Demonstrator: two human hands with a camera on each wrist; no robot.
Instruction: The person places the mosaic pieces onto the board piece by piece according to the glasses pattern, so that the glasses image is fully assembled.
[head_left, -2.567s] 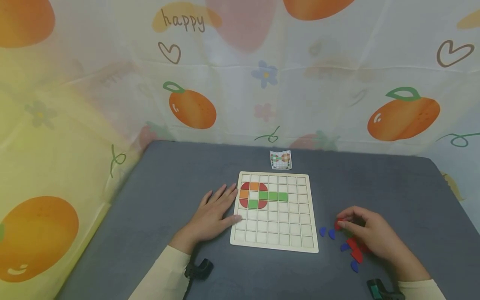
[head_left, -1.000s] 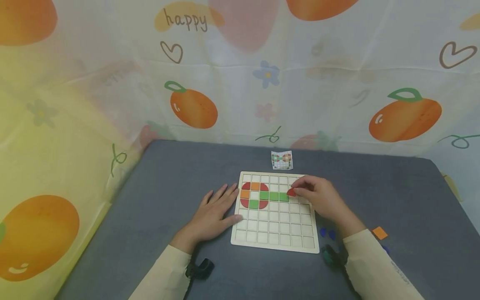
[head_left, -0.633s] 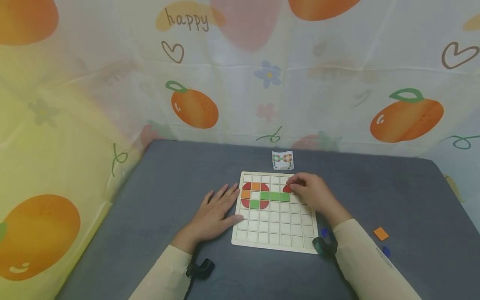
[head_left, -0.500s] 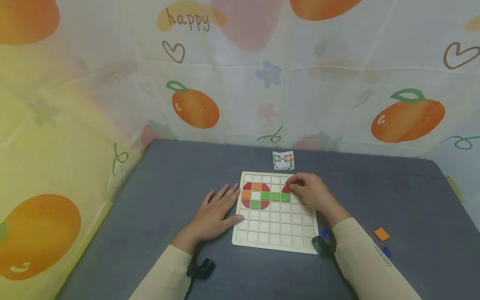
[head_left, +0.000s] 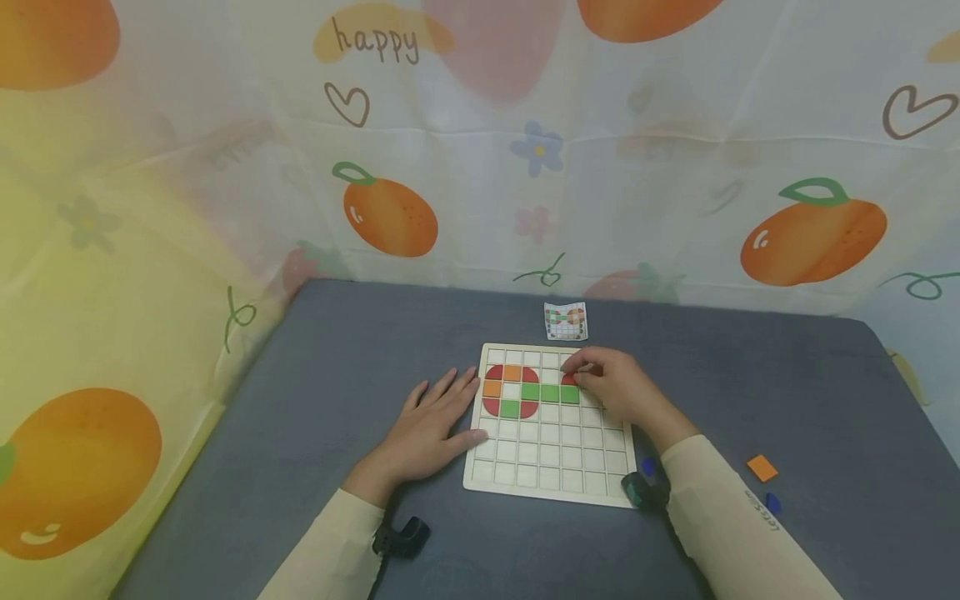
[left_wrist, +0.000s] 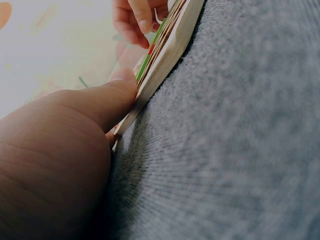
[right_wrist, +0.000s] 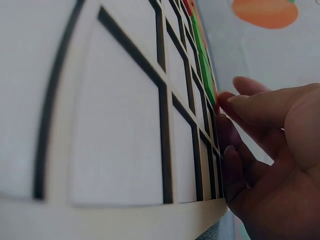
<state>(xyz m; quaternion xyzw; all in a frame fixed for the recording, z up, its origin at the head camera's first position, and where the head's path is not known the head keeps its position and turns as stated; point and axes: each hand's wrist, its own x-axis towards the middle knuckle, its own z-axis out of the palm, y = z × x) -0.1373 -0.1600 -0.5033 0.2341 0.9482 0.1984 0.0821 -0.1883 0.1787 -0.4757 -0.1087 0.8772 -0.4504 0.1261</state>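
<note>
My right hand [head_left: 626, 387] pinches a red quarter-round tile [head_left: 569, 380] low over the pale grid board [head_left: 547, 497], at the cell behind the rightmost green square [head_left: 570, 394]. Fingers hide part of the tile; whether it lies flat in its cell I cannot tell. My left hand [head_left: 423, 442] rests with spread, straight fingers along the board's left edge, and in the left wrist view its thumb [left_wrist: 112, 97] touches the rim. Red corner tiles, orange squares and green squares form a ring at the board's back left, with a green row running right from it.
A small printed pattern card [head_left: 566, 321] lies behind the board. To the right are an orange square [head_left: 762, 467] and a blue piece [head_left: 773, 502]; another blue piece [head_left: 648, 467] shows by the board. The right forearm covers the other loose pieces.
From the loose pieces at the right, my right hand has carried the red tile onto the board, then shifted it slightly left behind the green row. The left hand has stayed put.
</note>
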